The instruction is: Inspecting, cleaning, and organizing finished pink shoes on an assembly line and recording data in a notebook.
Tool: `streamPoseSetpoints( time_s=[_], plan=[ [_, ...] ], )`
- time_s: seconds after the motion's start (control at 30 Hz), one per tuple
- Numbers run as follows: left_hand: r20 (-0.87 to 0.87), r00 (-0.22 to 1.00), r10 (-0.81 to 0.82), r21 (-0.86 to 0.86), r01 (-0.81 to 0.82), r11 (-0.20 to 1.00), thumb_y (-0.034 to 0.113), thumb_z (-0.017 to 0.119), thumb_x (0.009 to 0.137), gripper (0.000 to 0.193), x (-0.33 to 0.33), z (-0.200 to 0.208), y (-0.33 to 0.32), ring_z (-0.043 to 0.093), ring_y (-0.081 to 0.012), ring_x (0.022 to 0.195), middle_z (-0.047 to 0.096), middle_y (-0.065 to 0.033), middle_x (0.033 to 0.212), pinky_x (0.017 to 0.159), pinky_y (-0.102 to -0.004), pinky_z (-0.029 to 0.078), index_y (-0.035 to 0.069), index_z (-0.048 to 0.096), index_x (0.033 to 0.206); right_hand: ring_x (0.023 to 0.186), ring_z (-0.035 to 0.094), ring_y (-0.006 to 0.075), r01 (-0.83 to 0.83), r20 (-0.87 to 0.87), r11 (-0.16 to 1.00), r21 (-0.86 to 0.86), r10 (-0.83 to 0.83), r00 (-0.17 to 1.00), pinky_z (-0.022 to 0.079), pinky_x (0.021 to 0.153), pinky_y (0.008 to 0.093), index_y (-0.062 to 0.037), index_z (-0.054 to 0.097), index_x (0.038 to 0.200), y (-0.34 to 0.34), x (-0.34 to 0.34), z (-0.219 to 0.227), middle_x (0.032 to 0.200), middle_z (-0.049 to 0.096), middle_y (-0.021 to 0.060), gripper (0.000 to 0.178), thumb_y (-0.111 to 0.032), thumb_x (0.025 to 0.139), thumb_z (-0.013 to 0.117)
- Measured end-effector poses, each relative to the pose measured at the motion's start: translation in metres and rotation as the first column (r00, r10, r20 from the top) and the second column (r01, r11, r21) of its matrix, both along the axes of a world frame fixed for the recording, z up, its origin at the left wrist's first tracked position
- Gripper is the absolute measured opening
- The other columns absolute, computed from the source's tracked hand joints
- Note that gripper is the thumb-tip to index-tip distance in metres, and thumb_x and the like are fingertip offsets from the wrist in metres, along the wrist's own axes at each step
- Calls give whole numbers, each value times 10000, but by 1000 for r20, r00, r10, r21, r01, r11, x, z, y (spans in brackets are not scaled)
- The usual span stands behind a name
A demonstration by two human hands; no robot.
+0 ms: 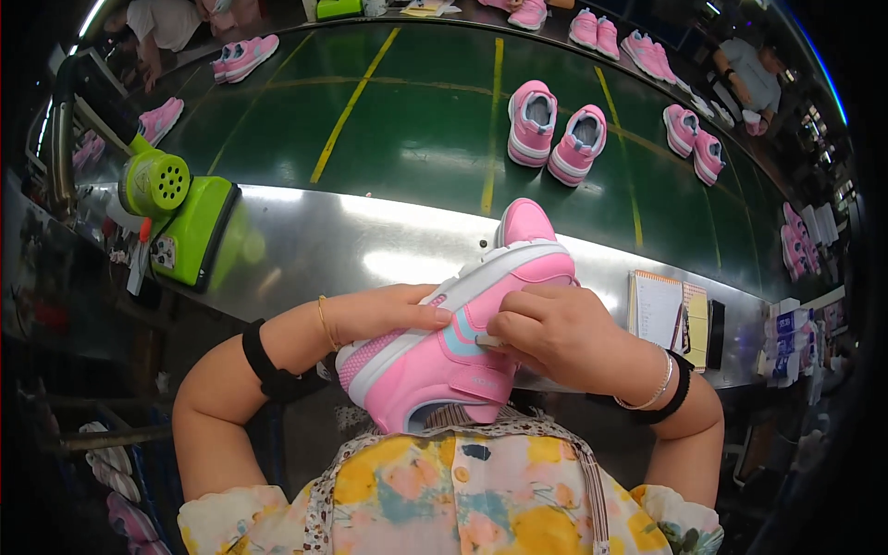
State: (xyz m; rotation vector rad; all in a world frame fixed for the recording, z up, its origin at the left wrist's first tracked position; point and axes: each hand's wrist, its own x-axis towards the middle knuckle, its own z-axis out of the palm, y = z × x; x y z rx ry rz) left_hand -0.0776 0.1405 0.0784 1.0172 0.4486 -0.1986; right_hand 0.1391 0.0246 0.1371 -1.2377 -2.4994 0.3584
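Note:
A pink sneaker [435, 370] with a white sole and light-blue trim is tilted on its side close to my chest. My left hand [393, 314] is closed around its sole, with the thumb resting on the upper's side. Pinched in my right hand [560, 333] is a small pale piece [487, 341], pressed to the blue trim; its kind is mostly hidden by my fingers. Just beyond the held shoe, another pink sneaker [527, 222] stands at the steel table's far edge, partly covered by it.
The steel table [314, 231] borders a green conveyor belt [416, 120] carrying several pairs of pink sneakers [576, 146]. A lime-green machine [190, 222] stands at the left. A notebook [657, 310] with a pen lies at the right. People [749, 79] work across the belt.

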Motion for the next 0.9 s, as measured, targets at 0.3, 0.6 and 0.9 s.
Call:
streamPoseSetpoints(
  time_s=[0.3,0.6,0.9],
  plan=[
    [45,999,13,104,-18,994,366,602,847,698,-18,1,-9,475,-171,1150,485,-118,1280,977,-306,374,-13,336,1370,726,580,194,28,312,999,-41,-14,950,475,570,306,-73,508,809,-8,1,16,790,518,31,153,-119,711,615],
    [232,913,335,-133,-311,941,396,503,903,643,-65,-40,4,489,-230,1173,473,-139,1299,1003,-358,386,14,304,1380,751,583,293,578,265,814,-58,-546,795,472,625,368,-51,556,888,-12,59,-26,794,573,93,157,-167,797,613],
    [25,714,699,-612,-542,576,361,325,984,461,-26,-131,7,484,-230,1172,492,-133,1285,1017,-403,380,55,401,1320,997,552,327,803,-20,566,185,-815,579,431,866,357,-1,504,1158,-54,96,-162,1092,566,193,357,-191,864,577]
  ],
)
